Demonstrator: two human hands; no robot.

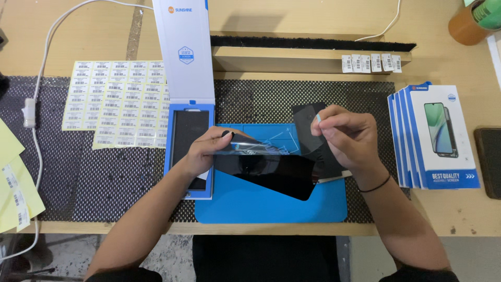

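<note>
Two bare hands work over a blue mat at the table's near edge. The left hand is closed in a pinch on the left end of a dark glossy screen sheet, thumb on top, fingers curled under. The sheet is held just above the mat, tilted, its right end lower and nearer the person. A clear film lifts off the sheet's upper edge, curling up between the hands. The right hand is pinched shut too, fingertips together on a small light-blue tab; whether that tab joins the clear film cannot be told. Behind the right hand a second dark sheet stands partly hidden. A black band sits on the right wrist.

Left of the mat lies an open blue and white box, lid upright, with a dark panel in its tray, touching the left hand's knuckles. Further left, a yellow sheet of barcode labels lies on black mesh matting. A white cable with an inline switch runs down the far left. To the right, a stack of blue and white retail boxes stands well apart from the hands. A wooden strip behind carries a few small barcode stickers.
</note>
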